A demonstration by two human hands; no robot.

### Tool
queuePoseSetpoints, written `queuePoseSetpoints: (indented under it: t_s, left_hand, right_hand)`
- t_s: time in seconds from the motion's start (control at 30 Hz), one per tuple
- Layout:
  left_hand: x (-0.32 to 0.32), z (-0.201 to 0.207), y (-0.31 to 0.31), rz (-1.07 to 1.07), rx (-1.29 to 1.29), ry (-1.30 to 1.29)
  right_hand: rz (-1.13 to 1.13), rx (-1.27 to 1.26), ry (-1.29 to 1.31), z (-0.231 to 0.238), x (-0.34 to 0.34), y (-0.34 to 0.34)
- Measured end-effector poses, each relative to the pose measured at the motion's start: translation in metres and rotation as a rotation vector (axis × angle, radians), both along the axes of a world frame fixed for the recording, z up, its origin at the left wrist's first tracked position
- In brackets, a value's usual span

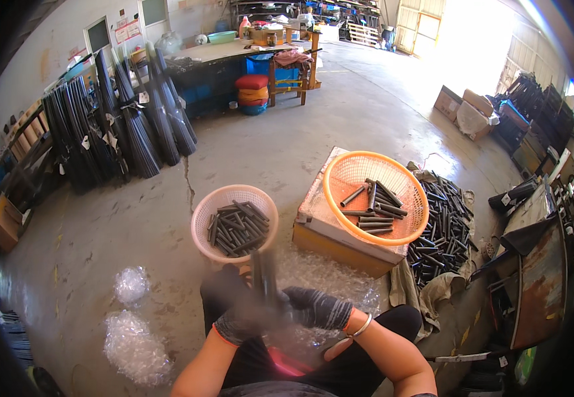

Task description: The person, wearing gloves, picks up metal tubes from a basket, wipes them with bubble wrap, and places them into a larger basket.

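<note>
Short black tubes [264, 272], smeared by motion, stand upright in front of my lap. My left hand [239, 323], in a dark glove with an orange cuff edge, is closed around their lower end, though its fingers are badly blurred. Close beside it, my gloved right hand [317, 308] has its fingers curled in toward the tubes; what they grip is hidden. Just beyond my hands, a pale pink mesh basket [197, 221] holds many similar tubes. An orange mesh basket [336, 165] with fewer tubes rests on a box [330, 248] to the right.
A heap of black tubes [442, 228] lies on cloth at the right. Crumpled clear plastic [135, 347] is on the floor at left, with more by the box. Long dark rods [108, 119] lean in bundles along the left wall. A workbench [234, 49] stands farther back.
</note>
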State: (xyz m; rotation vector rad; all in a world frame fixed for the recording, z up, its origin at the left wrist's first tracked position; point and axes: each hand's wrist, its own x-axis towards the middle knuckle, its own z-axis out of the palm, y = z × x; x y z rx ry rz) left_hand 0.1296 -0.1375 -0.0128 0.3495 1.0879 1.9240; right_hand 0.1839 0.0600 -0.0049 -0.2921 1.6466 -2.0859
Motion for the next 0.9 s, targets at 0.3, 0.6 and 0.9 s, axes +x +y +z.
queuePoseSetpoints:
  t_s: [0.3,0.6,0.9]
  left_hand:
    - [-0.003,-0.016,-0.016,-0.075,0.376,-0.281]
    - [-0.002,-0.020,-0.009,0.023,0.034,-0.057]
    - [0.001,0.017,-0.013,-0.092,0.088,-0.185]
  right_hand:
    - [-0.402,1.118,0.205,-0.072,-0.008,0.135]
    - [-0.271,1.097,0.243,-0.012,0.010,0.142]
    - [-0.029,0.317,0.247,0.031,0.001,-0.001]
